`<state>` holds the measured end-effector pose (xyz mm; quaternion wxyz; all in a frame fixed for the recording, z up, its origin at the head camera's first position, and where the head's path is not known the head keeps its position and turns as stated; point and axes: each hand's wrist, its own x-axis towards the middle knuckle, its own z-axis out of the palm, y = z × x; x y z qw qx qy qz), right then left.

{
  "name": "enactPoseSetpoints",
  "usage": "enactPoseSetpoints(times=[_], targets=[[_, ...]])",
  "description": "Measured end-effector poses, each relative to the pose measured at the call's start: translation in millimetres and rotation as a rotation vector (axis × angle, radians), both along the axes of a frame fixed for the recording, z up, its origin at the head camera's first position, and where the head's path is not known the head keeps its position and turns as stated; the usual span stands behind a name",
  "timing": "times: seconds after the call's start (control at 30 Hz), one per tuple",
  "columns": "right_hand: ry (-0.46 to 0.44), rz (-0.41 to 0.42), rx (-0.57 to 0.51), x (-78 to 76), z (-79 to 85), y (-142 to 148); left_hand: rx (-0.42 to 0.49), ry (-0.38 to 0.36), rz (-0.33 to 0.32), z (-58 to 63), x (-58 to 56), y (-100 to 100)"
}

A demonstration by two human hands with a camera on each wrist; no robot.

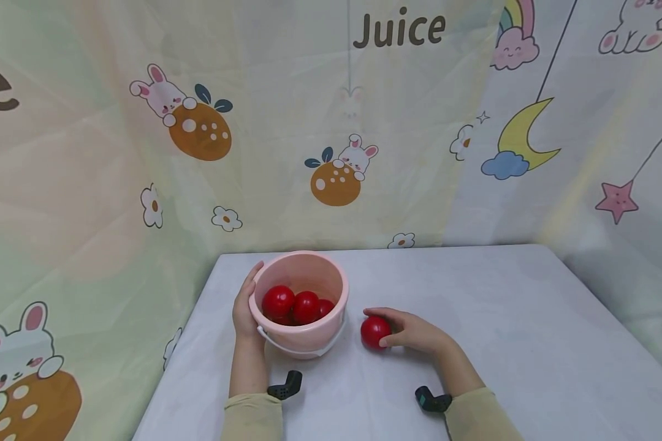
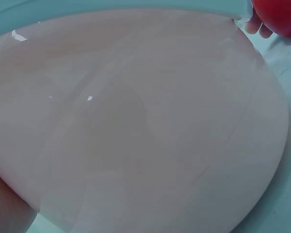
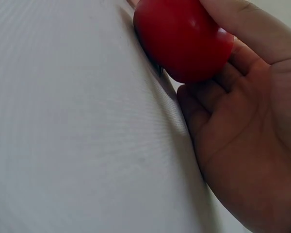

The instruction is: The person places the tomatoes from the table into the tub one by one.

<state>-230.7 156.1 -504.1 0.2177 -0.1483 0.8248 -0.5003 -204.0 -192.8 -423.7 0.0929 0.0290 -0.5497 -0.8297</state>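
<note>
A pink bucket with a white handle stands on the table, tilted a little toward me. Several red tomatoes lie inside it. My left hand rests along the bucket's left wall, its fingers reaching up to the rim; the left wrist view is mostly filled by the bucket's side. Right of the bucket, my right hand holds a single red tomato low over the cloth, thumb in front and fingers behind. In the right wrist view, the thumb lies over this tomato, and a small dark stem bit shows beneath.
A white cloth covers the table, whose back edge meets a printed curtain with rabbits, flowers and a moon. The curtain also hangs along the left and right sides. Each wrist carries a small black camera.
</note>
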Motion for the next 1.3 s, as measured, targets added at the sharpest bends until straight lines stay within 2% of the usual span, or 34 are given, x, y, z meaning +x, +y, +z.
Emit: enactPoseSetpoints(times=[0.53, 0.8, 1.0, 1.3], targets=[[-0.016, -0.027, -0.027, 1.7, 1.2, -1.2, 0.001, 0.000, -0.005, -3.2, -1.9, -0.8], [0.013, -0.077, 0.058, -5.8, 6.0, -2.3, -0.003, 0.013, 0.002, -3.3, -3.0, -1.2], [0.054, -0.088, 0.088, -12.4, 26.8, -1.2, 0.013, 0.021, -0.013, -3.8, -4.1, -1.8], [0.127, -0.033, 0.054, -35.4, 78.1, 3.5, 0.022, 0.019, -0.011, -3.8, -4.6, -3.0]])
